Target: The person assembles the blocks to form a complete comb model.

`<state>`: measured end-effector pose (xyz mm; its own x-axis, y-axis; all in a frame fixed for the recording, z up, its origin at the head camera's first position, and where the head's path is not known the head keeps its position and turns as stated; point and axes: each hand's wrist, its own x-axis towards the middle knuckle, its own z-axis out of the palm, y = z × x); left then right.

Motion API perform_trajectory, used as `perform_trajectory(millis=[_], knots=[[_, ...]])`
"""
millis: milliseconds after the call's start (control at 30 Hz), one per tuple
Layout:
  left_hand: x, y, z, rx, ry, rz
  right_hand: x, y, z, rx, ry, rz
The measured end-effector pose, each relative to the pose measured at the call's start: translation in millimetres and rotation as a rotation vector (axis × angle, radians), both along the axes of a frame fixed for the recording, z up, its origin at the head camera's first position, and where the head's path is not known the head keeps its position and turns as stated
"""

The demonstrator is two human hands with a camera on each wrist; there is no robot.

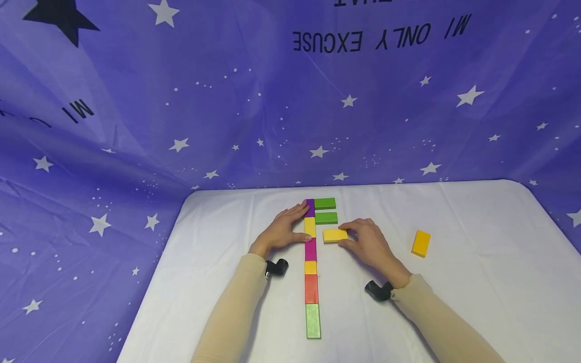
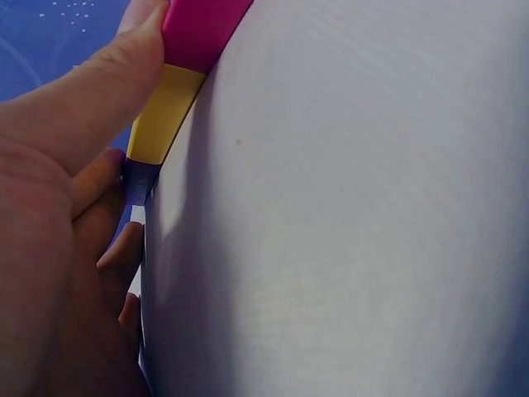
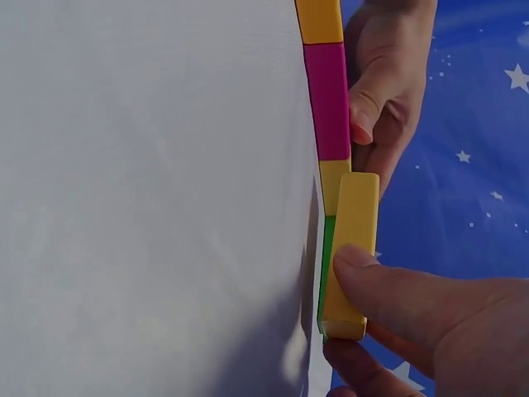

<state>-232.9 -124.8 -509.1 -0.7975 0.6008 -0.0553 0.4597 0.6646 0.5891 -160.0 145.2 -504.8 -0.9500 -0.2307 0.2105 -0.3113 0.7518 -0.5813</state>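
Note:
A straight line of blocks runs down the table: purple [image 1: 310, 208], yellow [image 1: 309, 226], magenta [image 1: 310, 250], a short yellow-orange one [image 1: 310, 267], red [image 1: 311, 289] and light green [image 1: 313, 321]. Two green blocks, one far [image 1: 325, 203] and one nearer [image 1: 326, 218], extend rightward from its upper part. My left hand [image 1: 282, 231] rests against the line, fingertips at the purple block and thumb near the yellow-magenta joint. Between thumb and fingers, my right hand [image 1: 366, 242] pinches a yellow block [image 1: 333, 236] crosswise, just right of the line and below the green pair.
Off to the right lies a lone orange-yellow block [image 1: 421, 243]. A white cloth covers the table [image 1: 204, 302], whose far edge meets a blue star-patterned curtain [image 1: 272, 126]. Black wrist cameras on the left [image 1: 278, 267] and right [image 1: 379, 291] jut inward.

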Motion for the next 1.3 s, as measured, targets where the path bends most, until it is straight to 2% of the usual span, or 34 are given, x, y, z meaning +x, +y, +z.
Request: perform_trajectory(millis=[633,1300], knots=[[-1.0,-0.2,-2.9,0.001,0.001,0.002,-5.4,-17,-2.9,0.042,-0.048,-0.013],[-1.7,0.5,-0.1,-0.028,-0.012,0.005,-8.7,-22,0.1,0.078,-0.041,0.0]])
